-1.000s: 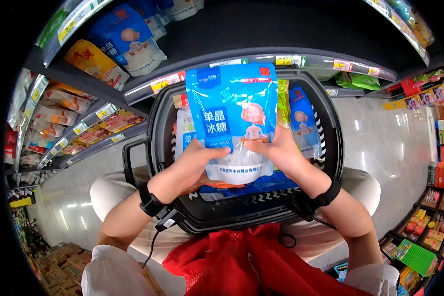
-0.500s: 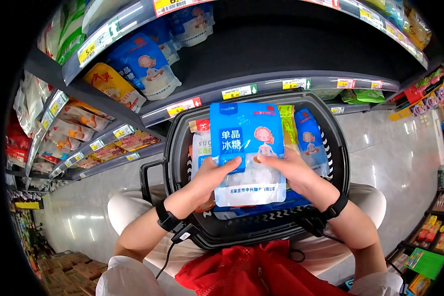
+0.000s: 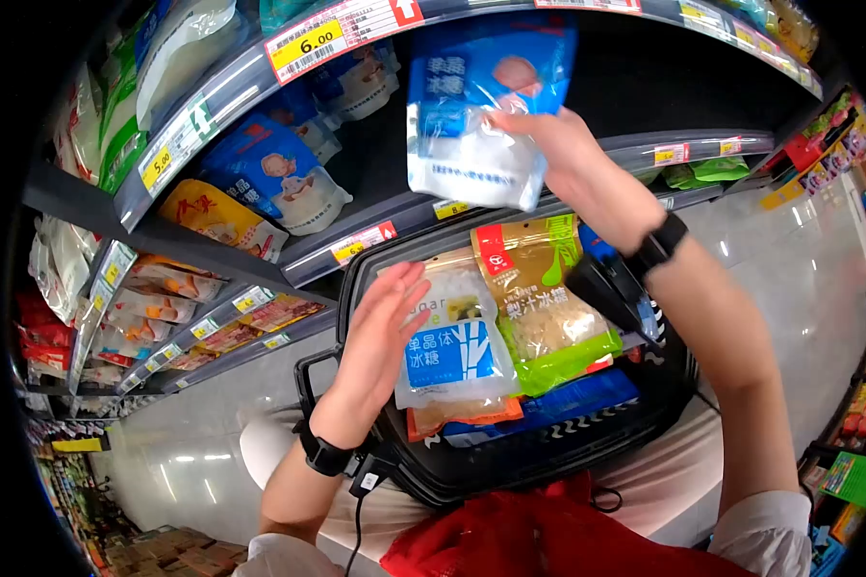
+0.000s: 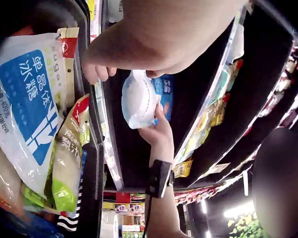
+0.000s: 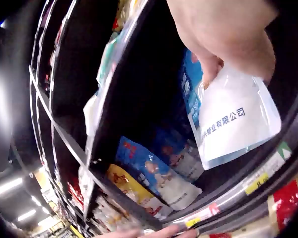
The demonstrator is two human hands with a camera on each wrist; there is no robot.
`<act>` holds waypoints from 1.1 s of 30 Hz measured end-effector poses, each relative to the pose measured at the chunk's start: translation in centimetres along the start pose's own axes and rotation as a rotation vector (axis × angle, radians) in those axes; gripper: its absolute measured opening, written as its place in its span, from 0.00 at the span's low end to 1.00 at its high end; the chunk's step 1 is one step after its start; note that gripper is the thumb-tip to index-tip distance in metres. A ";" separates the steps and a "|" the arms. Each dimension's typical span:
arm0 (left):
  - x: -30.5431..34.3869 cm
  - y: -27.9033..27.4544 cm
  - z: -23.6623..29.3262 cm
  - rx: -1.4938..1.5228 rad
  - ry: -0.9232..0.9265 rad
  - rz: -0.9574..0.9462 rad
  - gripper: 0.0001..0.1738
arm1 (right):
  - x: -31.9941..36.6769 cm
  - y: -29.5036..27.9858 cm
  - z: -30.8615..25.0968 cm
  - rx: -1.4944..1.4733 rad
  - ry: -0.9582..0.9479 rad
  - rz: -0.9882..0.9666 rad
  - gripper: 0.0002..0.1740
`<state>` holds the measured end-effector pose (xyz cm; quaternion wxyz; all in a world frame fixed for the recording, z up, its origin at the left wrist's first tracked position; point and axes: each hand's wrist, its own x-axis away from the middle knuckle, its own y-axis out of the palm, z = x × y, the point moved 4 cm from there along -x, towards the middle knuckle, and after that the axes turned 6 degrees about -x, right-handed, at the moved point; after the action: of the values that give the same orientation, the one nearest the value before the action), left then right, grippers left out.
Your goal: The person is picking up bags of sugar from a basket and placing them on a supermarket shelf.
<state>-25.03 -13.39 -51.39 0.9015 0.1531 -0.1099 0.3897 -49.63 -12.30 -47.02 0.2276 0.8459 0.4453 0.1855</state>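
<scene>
My right hand (image 3: 529, 135) grips a blue and white bag of rock sugar (image 3: 467, 135) and holds it up in front of the dark middle shelf. In the right wrist view the bag (image 5: 233, 124) hangs from the fingers (image 5: 211, 69); the left wrist view shows that same bag (image 4: 139, 99) from below. My left hand (image 3: 394, 308) hovers over the black shopping basket (image 3: 510, 462) with straight fingers and holds nothing. It is beside a white bag with a blue label (image 3: 452, 351) lying in the basket.
A tan and green bag (image 3: 539, 308) and other packets lie in the basket, which rests on my lap. Shelves with blue bags (image 3: 279, 173) and price tags (image 3: 303, 43) stand ahead and to the left. A red mesh bag (image 3: 510, 529) lies below the basket. Shiny aisle floor is on both sides.
My right hand lifted the blue sugar bag out of the basket up toward the shelf. My left hand let go of it and stays over the basket. The view tilted upward.
</scene>
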 end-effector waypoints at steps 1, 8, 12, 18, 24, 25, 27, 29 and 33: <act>0.0 0.1 0.0 0.060 -0.047 -0.051 0.25 | -1.7 0.7 0.2 0.009 -0.071 0.011 0.12; -0.3 0.1 0.7 0.112 -0.138 -0.153 0.23 | -12.7 4.4 5.1 0.269 -0.342 -0.053 0.13; -0.6 -0.9 0.9 0.145 -0.163 -0.123 0.22 | -15.0 5.8 7.0 0.167 -0.376 -0.204 0.12; -0.7 -1.4 1.3 0.193 -0.175 -0.079 0.19 | -18.7 7.4 9.5 0.251 -0.391 -0.251 0.13; -0.6 -1.5 1.6 0.205 -0.168 -0.082 0.17 | -19.4 9.1 10.0 0.241 -0.328 -0.269 0.14; -0.7 -1.5 1.7 0.202 -0.161 -0.083 0.17 | -20.1 9.4 10.4 0.239 -0.268 -0.260 0.14; -0.7 -1.4 1.8 0.201 -0.152 -0.083 0.17 | -21.4 10.1 11.0 0.464 -0.243 -0.103 0.15; -0.7 -1.3 1.8 0.198 -0.148 -0.087 0.16 | -21.5 10.4 11.0 0.691 -0.218 0.059 0.16; -0.7 -1.4 1.7 0.202 -0.138 -0.089 0.16 | -18.3 10.0 8.6 0.883 -0.189 0.250 0.21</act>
<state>-24.61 -15.41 -50.34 0.8881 0.2743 -0.1248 0.3470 -48.32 -34.51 -50.68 -0.1388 0.9221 0.3537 -0.0737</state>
